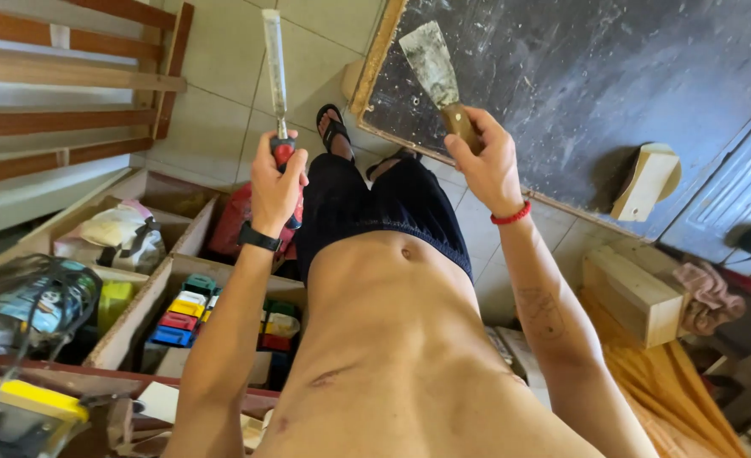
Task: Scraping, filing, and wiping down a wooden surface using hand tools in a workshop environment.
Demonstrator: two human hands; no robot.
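We hold two hand tools up in front of us, above the tiled floor point(223, 59) and our sandalled foot point(331, 127). Our left hand point(275, 182) is wrapped tight around the red handle of a chisel point(274, 72), whose long pale blade points straight up and away from us. Our right hand point(487, 161) is closed on the wooden handle of a putty knife point(431, 61), its wide, paint-crusted blade tilted toward a dark, scratched board point(579, 76). We judge the chisel stiff and somewhat heavy, sharp at the tip, so the grip belongs on the handle. The putty knife looks light, with a thin blade that likely flexes; its handle is the safe hold too. To our left, wooden compartments point(168, 271) hold colourful boxes point(184, 309).
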